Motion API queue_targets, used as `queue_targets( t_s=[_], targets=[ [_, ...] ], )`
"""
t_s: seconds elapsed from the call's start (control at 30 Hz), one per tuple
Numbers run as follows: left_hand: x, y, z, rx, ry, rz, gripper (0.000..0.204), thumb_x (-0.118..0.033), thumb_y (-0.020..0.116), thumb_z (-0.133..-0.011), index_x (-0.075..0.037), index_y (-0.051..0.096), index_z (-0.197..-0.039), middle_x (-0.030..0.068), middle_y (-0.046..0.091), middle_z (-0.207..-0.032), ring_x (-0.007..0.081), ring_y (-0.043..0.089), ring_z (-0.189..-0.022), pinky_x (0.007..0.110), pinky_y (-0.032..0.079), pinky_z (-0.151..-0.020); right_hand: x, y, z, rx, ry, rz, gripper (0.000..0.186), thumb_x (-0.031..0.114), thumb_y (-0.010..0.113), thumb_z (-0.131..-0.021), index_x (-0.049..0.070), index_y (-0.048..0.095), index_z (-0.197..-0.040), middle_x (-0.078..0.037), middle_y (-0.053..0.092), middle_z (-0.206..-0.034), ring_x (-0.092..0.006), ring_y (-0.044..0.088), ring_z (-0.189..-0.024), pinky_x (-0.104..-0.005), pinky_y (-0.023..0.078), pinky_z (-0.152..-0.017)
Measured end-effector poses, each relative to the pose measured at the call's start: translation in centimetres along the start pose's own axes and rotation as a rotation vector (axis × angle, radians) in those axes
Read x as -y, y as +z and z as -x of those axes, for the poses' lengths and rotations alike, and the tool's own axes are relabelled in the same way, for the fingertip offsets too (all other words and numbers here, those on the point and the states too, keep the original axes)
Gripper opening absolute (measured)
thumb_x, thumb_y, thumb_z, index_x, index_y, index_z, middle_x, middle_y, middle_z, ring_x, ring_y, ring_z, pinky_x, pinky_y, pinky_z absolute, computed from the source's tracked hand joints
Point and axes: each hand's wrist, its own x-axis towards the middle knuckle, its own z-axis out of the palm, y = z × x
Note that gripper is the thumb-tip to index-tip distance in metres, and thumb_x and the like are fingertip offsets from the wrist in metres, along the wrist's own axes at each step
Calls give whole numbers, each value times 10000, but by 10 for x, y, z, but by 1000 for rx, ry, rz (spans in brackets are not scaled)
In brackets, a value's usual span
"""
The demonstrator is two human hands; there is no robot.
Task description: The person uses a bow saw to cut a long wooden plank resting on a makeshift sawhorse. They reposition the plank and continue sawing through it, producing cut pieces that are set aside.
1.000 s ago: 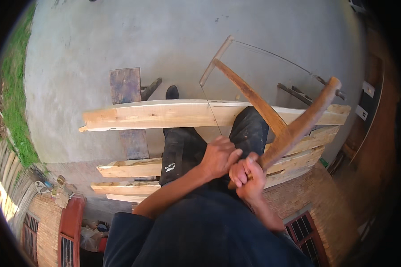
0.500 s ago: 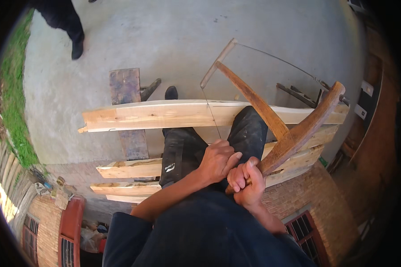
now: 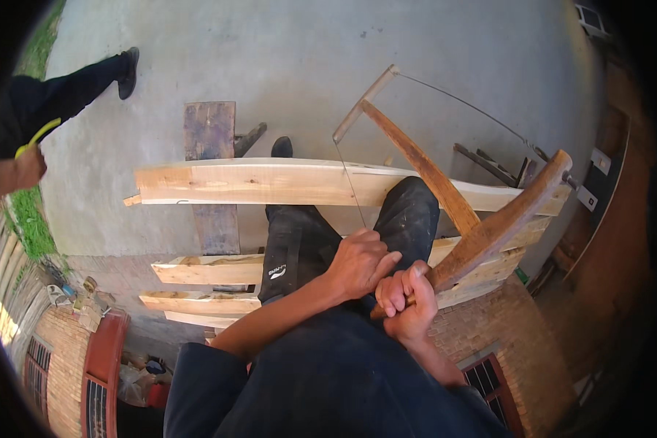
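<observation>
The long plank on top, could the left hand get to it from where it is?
Probably yes. The left hand sits on the saw frame beside the blade, just short of the long plank, with only the person's knee nearby and nothing between.

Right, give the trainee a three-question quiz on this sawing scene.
1. True or false: both hands grip the wooden frame saw.
2. The blade meets which thing? A) the top plank B) the brick wall C) the dark board on the ground
3. Whose shoe shows at the upper left?

Key: 1 true, the left hand and the right hand hold its near end; 2 A; 3 another person's.
</observation>
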Motion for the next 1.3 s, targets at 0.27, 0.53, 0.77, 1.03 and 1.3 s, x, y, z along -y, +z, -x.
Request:
queue_targets(
  t_s=[0.27,0.53,0.77,1.03,1.3],
  targets=[
    [91,13,-20,-90,27,-12,250,-240,596,-953,-27,651,-834,181,648,-825,402,584,-811,489,472,-757,-35,9,-91,-74,42,179,373,178,607,-1012,125,386,-717,-15,382,-567,-132,323,-428,-314,325,-463],
    [31,7,-1,-53,85,-26,286,-220,596,-979,-30,635,-769,154,639,-770,361,587,-782,480,461,-724,-11,11,-16,-74,-26,16,347,155,563,-1036,102,385,-742,-35,417,-549,-134,388,-432,-289,329,-425],
    [93,5,-34,-124,58,-6,308,-254,575,-991,-41,651,-782,165,639,-766,370,593,-756,479,469,-728,-35,15,-95,-63,-11,84,376,138,616,-1015,105,415,-699,-17,412,-554,-125,375,-431,-304,315,-433],
    [31,16,-5,-99,4,11,337,-217,618,-1004,-13,627,-735,175,611,-748,384,586,-794,484,464,-762,-11,0,-29,-51,-30,88,411,181,614,-1025,113,381,-692,-35,414,-533,-123,356,-401,-286,322,-414],
    [62,16,-10,-95,-49,-15,299,-237,608,-973,-14,637,-776,186,614,-793,407,594,-836,496,479,-758,-17,7,-57,-30,10,90,382,157,629,-1016,98,423,-700,-21,438,-556,-119,377,-416,-289,313,-428]
  ],
)
